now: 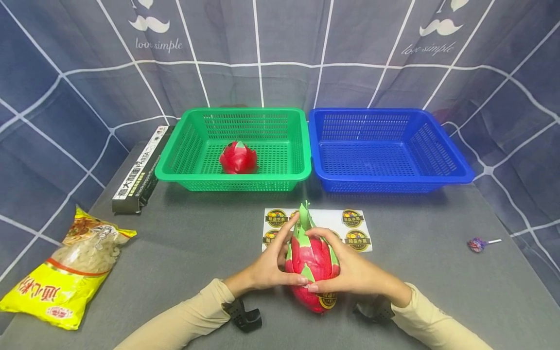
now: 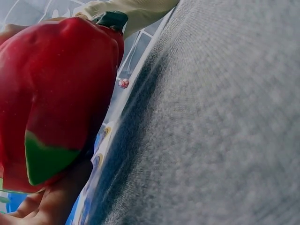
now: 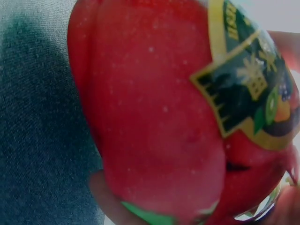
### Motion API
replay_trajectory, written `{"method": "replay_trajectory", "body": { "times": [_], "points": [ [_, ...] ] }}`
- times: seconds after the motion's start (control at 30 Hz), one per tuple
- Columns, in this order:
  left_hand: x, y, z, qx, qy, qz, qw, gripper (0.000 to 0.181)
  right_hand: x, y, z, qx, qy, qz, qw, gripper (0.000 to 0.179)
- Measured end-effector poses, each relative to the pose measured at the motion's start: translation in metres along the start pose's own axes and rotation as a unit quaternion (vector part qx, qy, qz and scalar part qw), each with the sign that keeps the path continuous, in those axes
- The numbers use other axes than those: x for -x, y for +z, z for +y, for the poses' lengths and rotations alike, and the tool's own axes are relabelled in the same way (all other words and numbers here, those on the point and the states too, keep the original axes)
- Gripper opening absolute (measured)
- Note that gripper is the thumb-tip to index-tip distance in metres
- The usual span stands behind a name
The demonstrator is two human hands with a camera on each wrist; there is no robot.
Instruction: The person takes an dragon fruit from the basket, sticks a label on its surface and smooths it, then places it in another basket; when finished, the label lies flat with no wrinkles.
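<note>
Both hands hold a red dragon fruit [image 1: 311, 260] with green-tipped scales over the near middle of the table. My left hand [image 1: 270, 268] grips its left side and my right hand [image 1: 358, 271] its right side, with the two thumbs close together on the near face. A round black-and-gold sticker [image 1: 327, 300] is on the fruit's lower right, large in the right wrist view. Behind the fruit lies a white sheet [image 1: 328, 217] of the same stickers, partly hidden by the fruit and hands. The left wrist view has the fruit's red side [image 2: 65, 89] up close.
At the back stand a green basket [image 1: 236, 185], with another red dragon fruit [image 1: 238, 159] inside, and a blue basket [image 1: 389, 186]. To the left lie a black-and-white pasta box [image 1: 141, 170] and a yellow bag of pasta [image 1: 70, 272]. A wrapped lollipop [image 1: 477, 244] is far right.
</note>
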State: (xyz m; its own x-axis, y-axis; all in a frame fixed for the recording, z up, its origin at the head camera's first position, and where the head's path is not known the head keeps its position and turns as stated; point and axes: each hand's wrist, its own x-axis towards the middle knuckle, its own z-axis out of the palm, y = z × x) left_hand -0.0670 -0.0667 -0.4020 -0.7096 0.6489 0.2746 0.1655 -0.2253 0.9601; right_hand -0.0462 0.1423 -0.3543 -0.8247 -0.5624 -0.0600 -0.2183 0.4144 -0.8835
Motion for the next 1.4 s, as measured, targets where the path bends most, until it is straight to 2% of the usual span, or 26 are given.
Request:
{"method": "replay_trajectory", "body": {
  "times": [0.17,0.33,0.5,0.63,0.83,0.97,1.1,1.27,1.33,1.4],
  "points": [
    [-0.001,0.002,-0.001,-0.006,-0.01,0.003,0.9999,0.108,0.002,0.0,0.001,0.014,-0.011,0.009,0.9998,0.084],
    [-0.002,0.003,0.002,-0.039,-0.023,0.003,0.999,0.106,0.005,-0.004,0.001,0.023,-0.012,0.012,0.9996,0.084],
    [-0.004,0.003,0.005,-0.071,-0.024,-0.004,0.9971,0.1,0.008,-0.014,0.002,0.016,-0.014,-0.01,0.9997,0.082],
    [-0.006,0.003,0.006,-0.09,-0.028,-0.008,0.9955,0.098,0.011,-0.026,0.002,0.031,-0.027,-0.029,0.9987,0.081],
    [-0.008,0.003,0.007,-0.093,-0.04,0.011,0.9948,0.09,0.016,-0.04,0.002,0.055,-0.027,-0.037,0.9974,0.082],
    [-0.008,0.0,0.009,-0.126,-0.04,0.036,0.9906,0.062,0.016,-0.049,0.001,0.067,-0.016,-0.018,0.9975,0.083],
    [-0.008,-0.005,0.008,-0.155,-0.057,0.036,0.9856,0.037,0.015,-0.061,-0.001,0.069,-0.003,0.016,0.9975,0.087],
    [-0.009,-0.009,0.007,-0.179,-0.093,0.018,0.9793,0.033,0.017,-0.08,-0.003,0.07,0.004,0.066,0.9953,0.09],
    [-0.012,-0.011,0.007,-0.188,-0.094,0.025,0.9774,0.034,0.019,-0.086,-0.005,0.077,0.007,0.09,0.9929,0.091],
    [-0.017,-0.013,0.008,-0.201,-0.086,0.046,0.9746,0.036,0.02,-0.091,-0.006,0.08,0.009,0.112,0.9904,0.091]
  ]
}}
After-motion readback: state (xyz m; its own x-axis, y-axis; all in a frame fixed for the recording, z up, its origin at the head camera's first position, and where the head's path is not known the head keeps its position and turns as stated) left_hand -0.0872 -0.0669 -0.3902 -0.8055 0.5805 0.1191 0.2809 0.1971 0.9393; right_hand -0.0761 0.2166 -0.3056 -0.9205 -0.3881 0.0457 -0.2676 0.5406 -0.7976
